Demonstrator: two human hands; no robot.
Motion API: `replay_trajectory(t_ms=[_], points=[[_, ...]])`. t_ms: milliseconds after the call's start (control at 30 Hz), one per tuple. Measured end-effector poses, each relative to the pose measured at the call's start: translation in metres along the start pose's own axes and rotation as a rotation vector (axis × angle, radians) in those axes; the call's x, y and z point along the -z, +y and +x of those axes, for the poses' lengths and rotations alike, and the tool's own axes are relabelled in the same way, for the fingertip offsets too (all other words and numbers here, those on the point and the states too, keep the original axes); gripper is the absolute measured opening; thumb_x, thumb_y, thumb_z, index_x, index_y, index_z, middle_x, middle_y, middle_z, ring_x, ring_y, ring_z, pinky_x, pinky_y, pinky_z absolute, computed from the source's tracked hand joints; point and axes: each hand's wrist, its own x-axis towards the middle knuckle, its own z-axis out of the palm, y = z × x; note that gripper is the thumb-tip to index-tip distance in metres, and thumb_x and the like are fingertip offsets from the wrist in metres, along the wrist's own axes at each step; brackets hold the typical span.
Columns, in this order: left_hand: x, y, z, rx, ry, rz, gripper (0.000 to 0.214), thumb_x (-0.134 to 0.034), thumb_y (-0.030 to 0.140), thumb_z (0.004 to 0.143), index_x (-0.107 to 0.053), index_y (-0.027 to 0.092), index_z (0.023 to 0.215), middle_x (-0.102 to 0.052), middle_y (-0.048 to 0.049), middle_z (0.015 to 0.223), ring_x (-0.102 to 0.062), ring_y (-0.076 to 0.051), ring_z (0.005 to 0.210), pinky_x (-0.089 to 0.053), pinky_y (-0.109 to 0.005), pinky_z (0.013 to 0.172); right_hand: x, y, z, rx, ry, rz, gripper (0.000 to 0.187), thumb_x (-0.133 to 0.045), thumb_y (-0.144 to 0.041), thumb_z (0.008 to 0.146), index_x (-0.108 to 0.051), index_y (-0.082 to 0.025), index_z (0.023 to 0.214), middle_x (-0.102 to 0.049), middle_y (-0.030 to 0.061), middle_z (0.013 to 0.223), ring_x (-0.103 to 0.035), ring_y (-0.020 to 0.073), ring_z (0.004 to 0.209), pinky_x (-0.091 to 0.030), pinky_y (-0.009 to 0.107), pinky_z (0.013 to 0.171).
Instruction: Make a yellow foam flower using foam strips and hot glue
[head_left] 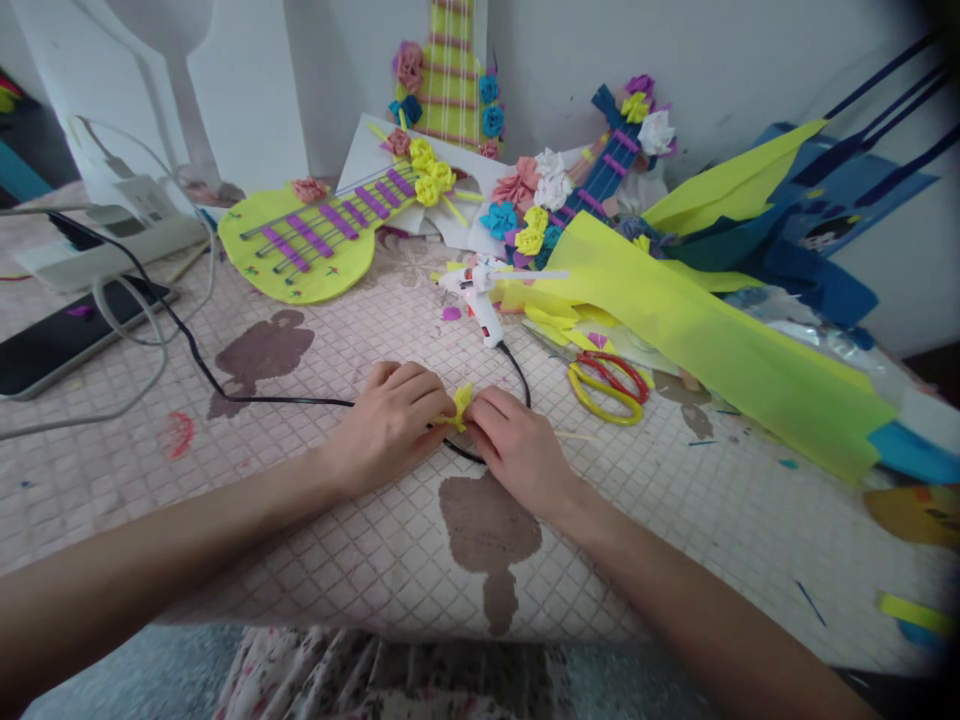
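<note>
Between my two hands, over the middle of the table, is a small piece of yellow crepe paper [463,401], bunched up. My left hand [409,412] pinches its left side, fingers closed. From the right, my right hand [517,440] has its fingers closed on the other side of the same piece. The fingertips hide part of the paper. A black cord passes beneath both hands. Just beyond them lies a white glue gun [480,300] with a clear glue stick in its back. Scissors [607,385] with red and yellow handles lie to the right.
A yellow paper guitar [300,245] with purple strips lies behind. A blue guitar [604,170] with paper flowers leans on the wall. A long yellow crepe sheet [720,350] spreads at right. A phone [75,330] and a power strip [112,240] with cables are at left.
</note>
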Motion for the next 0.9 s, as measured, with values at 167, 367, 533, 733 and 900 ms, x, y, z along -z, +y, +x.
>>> replay_trajectory(t_ms=[167, 367, 533, 733, 900], points=[[0.0000, -0.0005, -0.0001, 0.007, -0.047, 0.012, 0.009, -0.051, 0.020, 0.090, -0.057, 0.017, 0.084, -0.062, -0.0034, 0.086, -0.053, -0.020, 0.088, -0.035, -0.035, 0.078, -0.0021, 0.0013, -0.0002, -0.011, 0.005, 0.040, 0.013, -0.044, -0.014, 0.091, -0.056, -0.018, 0.086, -0.057, 0.0054, 0.088, -0.054, 0.0163, 0.079, -0.045, 0.028, 0.068], [0.0010, -0.0016, -0.0012, 0.040, -0.081, -0.019, 0.010, -0.052, 0.022, 0.090, -0.058, 0.017, 0.084, -0.061, -0.0027, 0.084, -0.052, -0.020, 0.087, -0.034, -0.035, 0.078, -0.0047, 0.0026, -0.0018, -0.030, 0.024, 0.068, 0.008, -0.047, -0.014, 0.089, -0.053, -0.017, 0.085, -0.055, 0.0055, 0.088, -0.055, 0.0165, 0.081, -0.046, 0.027, 0.070], [0.0026, -0.0009, -0.0018, 0.056, -0.090, -0.038, 0.009, -0.054, 0.023, 0.089, -0.058, 0.017, 0.083, -0.061, -0.0023, 0.084, -0.052, -0.019, 0.087, -0.034, -0.034, 0.076, -0.0043, 0.0007, -0.0021, -0.023, 0.021, 0.056, 0.011, -0.045, -0.015, 0.089, -0.053, -0.018, 0.083, -0.055, 0.0046, 0.086, -0.053, 0.0156, 0.077, -0.045, 0.027, 0.066], [0.0031, 0.0006, -0.0022, 0.073, -0.073, -0.042, 0.006, -0.055, 0.018, 0.086, -0.057, 0.017, 0.080, -0.061, -0.0023, 0.082, -0.052, -0.019, 0.086, -0.034, -0.035, 0.076, -0.0034, 0.0001, -0.0015, -0.029, 0.042, 0.113, 0.008, -0.047, -0.012, 0.086, -0.053, -0.018, 0.085, -0.055, 0.0057, 0.089, -0.053, 0.0170, 0.083, -0.047, 0.029, 0.071], [0.0024, 0.0009, -0.0027, 0.082, -0.047, -0.048, 0.006, -0.055, 0.016, 0.084, -0.057, 0.017, 0.079, -0.061, -0.0018, 0.080, -0.052, -0.019, 0.084, -0.034, -0.034, 0.076, 0.0027, -0.0034, -0.0016, 0.020, 0.123, 0.129, 0.009, -0.048, -0.017, 0.086, -0.055, -0.018, 0.081, -0.055, 0.0066, 0.087, -0.051, 0.0202, 0.088, -0.046, 0.036, 0.078]])
